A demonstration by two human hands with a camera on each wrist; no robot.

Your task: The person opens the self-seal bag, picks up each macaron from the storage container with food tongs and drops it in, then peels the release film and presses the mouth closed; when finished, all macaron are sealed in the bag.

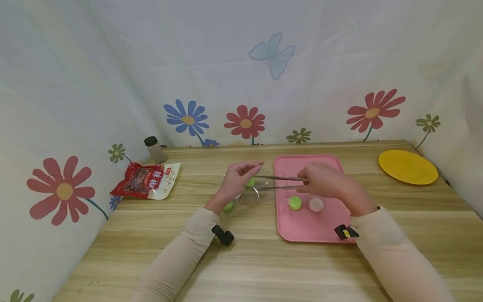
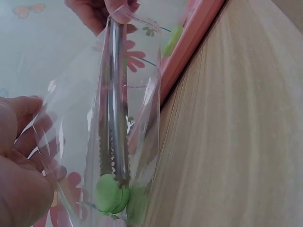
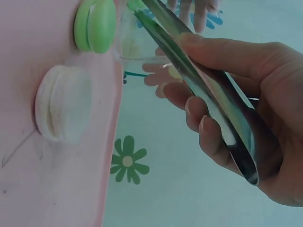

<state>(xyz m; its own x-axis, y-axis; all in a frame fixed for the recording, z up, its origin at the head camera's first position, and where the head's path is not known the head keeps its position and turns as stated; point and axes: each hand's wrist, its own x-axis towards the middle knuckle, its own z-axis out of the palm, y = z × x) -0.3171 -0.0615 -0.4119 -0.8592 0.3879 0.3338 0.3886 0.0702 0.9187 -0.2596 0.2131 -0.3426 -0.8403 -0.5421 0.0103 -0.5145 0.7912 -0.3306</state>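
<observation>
Right hand (image 1: pixel 326 180) gripped tongs (image 3: pixel 227 109), teeth (image 2: pixel 113 153) visible only in left-wrist view; left hand (image 1: pixel 235 181) unclear. Two macarons (image 1: pixel 295 203) lay toward tray's (image 1: pixel 313 230) near edge.

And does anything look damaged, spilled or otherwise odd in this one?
One thing: thin dark lines on the pink tray, beside the pale macaron. They stand out against the tray's plain colour; whether scratches or drawn marks, I can't tell. I see nothing spilled.

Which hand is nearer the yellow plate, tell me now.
Right. The right hand, gripping the tongs over the pink tray, is left of the yellow plate; the left hand, holding the clear bag, is farther left.
</observation>
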